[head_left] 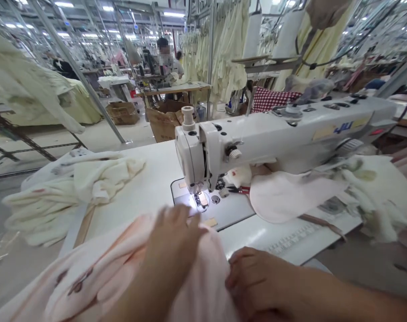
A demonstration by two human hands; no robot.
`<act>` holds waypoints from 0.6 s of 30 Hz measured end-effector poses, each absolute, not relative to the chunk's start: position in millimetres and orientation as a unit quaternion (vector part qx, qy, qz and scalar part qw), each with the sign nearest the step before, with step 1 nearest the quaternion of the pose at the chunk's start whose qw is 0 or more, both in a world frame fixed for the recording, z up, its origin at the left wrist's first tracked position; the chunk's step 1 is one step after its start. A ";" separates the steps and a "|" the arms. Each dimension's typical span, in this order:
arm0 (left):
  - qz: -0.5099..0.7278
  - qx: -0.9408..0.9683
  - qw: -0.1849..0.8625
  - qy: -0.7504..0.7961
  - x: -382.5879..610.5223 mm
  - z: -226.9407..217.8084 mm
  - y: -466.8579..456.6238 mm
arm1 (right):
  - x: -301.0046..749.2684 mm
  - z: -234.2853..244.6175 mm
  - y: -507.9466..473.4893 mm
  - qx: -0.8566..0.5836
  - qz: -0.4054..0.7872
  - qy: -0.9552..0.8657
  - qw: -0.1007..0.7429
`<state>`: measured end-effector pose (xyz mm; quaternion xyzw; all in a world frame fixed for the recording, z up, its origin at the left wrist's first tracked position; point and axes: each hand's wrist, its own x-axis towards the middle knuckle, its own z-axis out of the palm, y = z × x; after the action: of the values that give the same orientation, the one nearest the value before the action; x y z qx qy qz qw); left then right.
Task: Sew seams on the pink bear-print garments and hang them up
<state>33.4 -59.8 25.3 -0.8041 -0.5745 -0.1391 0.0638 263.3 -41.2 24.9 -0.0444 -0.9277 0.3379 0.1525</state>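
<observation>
A pale pink printed garment lies over the near edge of the white sewing table. My left hand rests flat on top of it, fingers stretched toward the lit presser foot of the white sewing machine. My right hand sits just to the right, fingers curled and pinching the garment's edge. The cloth ends just short of the needle plate.
A heap of cream garments lies at the table's left. Pink cut pieces and more cream cloth sit under and right of the machine arm. Red-handled snips lie near the needle. Cardboard boxes, hanging garments and a seated person are behind.
</observation>
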 end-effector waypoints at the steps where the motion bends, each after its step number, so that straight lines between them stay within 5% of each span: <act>1: -0.112 -0.803 0.064 -0.582 28.0 26.5 -52.9 | 268.5 25.8 -43.6 -0.059 0.358 -0.917 0.164; 4: -0.026 -0.815 0.047 -0.578 23.4 27.2 -49.3 | 274.2 26.6 -42.9 -0.213 0.328 -0.898 0.200; 7: -0.087 -0.826 0.013 -0.557 33.0 37.9 -67.2 | 264.2 22.9 -38.2 -0.343 0.278 -0.878 0.186; 18: -0.094 -0.771 -0.265 -0.571 29.4 109.5 -101.6 | 248.5 46.3 -60.9 -0.243 0.633 -0.732 0.071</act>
<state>29.4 -101.6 109.5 -0.7710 -0.5714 -0.0941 -0.2651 248.5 -60.9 46.3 -0.2426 -0.7316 0.6331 0.0712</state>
